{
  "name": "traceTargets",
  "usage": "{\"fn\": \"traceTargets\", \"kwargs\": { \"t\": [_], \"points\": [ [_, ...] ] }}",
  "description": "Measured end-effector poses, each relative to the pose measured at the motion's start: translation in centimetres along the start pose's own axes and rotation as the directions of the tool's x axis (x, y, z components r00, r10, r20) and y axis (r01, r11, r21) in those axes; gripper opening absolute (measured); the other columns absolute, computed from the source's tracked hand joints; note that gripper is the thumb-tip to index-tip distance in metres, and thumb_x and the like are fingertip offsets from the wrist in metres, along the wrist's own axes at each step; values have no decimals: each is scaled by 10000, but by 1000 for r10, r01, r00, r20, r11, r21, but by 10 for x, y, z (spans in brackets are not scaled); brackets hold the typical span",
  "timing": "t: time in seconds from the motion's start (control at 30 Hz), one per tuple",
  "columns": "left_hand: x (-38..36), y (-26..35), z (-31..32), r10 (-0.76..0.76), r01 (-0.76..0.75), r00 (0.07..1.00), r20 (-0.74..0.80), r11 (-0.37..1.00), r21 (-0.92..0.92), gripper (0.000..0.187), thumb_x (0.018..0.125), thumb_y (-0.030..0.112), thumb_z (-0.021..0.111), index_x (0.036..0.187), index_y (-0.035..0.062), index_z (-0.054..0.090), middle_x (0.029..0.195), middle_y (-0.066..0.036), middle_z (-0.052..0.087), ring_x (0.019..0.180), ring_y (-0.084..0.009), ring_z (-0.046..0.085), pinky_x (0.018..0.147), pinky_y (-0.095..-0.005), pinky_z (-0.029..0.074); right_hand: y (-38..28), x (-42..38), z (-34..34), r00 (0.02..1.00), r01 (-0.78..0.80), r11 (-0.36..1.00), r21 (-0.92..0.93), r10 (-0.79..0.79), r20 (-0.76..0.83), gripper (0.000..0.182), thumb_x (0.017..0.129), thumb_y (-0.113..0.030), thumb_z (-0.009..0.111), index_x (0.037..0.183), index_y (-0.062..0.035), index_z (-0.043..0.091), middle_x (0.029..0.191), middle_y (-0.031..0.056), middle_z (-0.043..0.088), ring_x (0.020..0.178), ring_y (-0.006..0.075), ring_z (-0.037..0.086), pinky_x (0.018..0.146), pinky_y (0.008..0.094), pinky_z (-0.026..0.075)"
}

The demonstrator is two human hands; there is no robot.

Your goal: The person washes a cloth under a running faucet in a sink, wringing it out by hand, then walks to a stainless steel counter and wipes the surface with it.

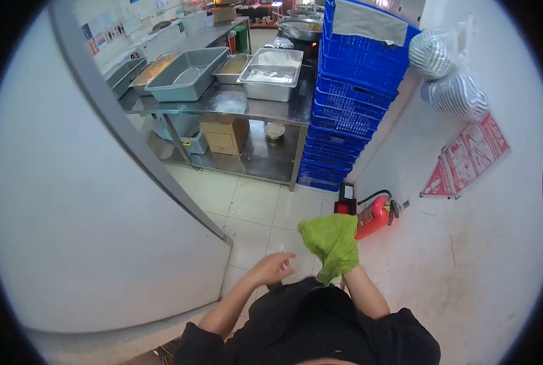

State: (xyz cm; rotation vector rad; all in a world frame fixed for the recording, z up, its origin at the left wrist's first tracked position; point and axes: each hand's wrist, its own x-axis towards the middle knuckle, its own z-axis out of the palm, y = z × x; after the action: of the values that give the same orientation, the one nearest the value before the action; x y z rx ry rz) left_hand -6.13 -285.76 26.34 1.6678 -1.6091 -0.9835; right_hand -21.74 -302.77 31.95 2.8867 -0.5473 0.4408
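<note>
Head view is showing the left hand (275, 267) hanging loose and empty, the right hand, hidden under it, bunching a green cloth (332, 243), soft, light, likely best pinched at a fold; beyond, a fire extinguisher (373, 216) is lying by blue crates (350, 91).

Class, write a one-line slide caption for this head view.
Right hand lifts a green cloth against a white wall; left hand open, empty.

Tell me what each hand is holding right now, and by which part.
The right hand holds a green cloth by its lower, bunched end, which hides the hand. The left hand is open and holds nothing.
</note>
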Motion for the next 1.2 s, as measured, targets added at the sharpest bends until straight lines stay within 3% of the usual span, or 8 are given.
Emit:
{"fn": "traceTargets", "kwargs": {
  "t": [0.17, 0.23, 0.43, 0.53, 0.63, 0.73, 0.87, 1.2],
  "points": [
    [77, -27, -114, -65, 63, 993, -102, 998, -30, 449, 846, 261, 648, 1212, 25, 539, 876, -93, 606, 741, -191, 575, 695, -324, 488, 56, 66, 80, 995, -95, 936, -340, 79, -60, 76, 680, -211, 564, 707, -141, 566, 713, 90, 535, 764, 252, 548, 656, 428, 405],
    [117, -49, -157, -85, 76, 989, -121, 994, -75, 445, 849, 259, 645, 1212, 25, 539, 875, -87, 607, 742, -187, 571, 697, -321, 485, 75, 123, 76, 998, -65, 993, -100, 63, -26, 74, 714, -227, 560, 704, -153, 558, 741, 88, 541, 777, 255, 544, 685, 412, 420],
    [201, -173, -216, -406, 360, 847, -342, 913, -194, 429, 837, 256, 634, 1178, 8, 554, 839, -127, 641, 763, -235, 619, 702, -335, 493, 156, 272, 134, 821, -12, 886, -463, 273, 501, 190, 862, -271, 515, 992, -159, 598, 957, 83, 589, 899, 294, 538, 759, 432, 433],
    [177, -270, -194, -683, 729, 587, -435, 680, -82, 492, 818, 358, 630, 1167, 19, 563, 931, -168, 655, 862, -307, 636, 774, -390, 490, 171, 371, 97, 918, -94, 553, -828, 370, 143, 402, 779, -299, 566, 1134, -112, 585, 1122, 143, 575, 1017, 326, 517, 836, 563, 397],
    [116, -338, -143, -863, 898, 360, -354, 423, -120, 515, 799, 414, 625, 1149, 38, 587, 938, -174, 662, 902, -330, 635, 837, -421, 472, 221, 398, 235, 947, -301, 910, -286, 320, 22, 418, 817, -300, 530, 1193, -119, 553, 1214, 138, 534, 1110, 332, 471, 900, 565, 361],
    [47, -390, -66, -988, 872, 141, -57, 151, -466, 486, 803, 399, 618, 1126, 35, 607, 955, -179, 664, 918, -316, 637, 865, -421, 463, 236, 417, 416, 889, -355, 703, 616, 459, -12, 436, 854, -301, 494, 1253, -127, 521, 1306, 134, 494, 1202, 338, 425, 965, 567, 325],
    [32, -381, -41, -881, 873, 424, 210, 459, 162, 354, 850, 278, 574, 1092, 22, 612, 913, -191, 660, 843, -254, 649, 795, -374, 481, 176, 512, 454, 988, -152, 971, 184, 145, 51, 559, 834, -343, 512, 1349, -138, 448, 1413, 122, 388, 1350, 413, 205, 1068, 625, 125],
    [99, -466, -232, -936, 868, 219, -275, 315, -384, 276, 870, 197, 535, 1071, 19, 598, 864, -166, 654, 778, -207, 634, 740, -326, 474, 41, 850, 550, 946, 267, 857, 442, -320, 50, 567, 881, -424, 411, 1366, -132, 400, 1424, 128, 369, 1369, 345, 216, 1107, 548, 147]
  ]
}}
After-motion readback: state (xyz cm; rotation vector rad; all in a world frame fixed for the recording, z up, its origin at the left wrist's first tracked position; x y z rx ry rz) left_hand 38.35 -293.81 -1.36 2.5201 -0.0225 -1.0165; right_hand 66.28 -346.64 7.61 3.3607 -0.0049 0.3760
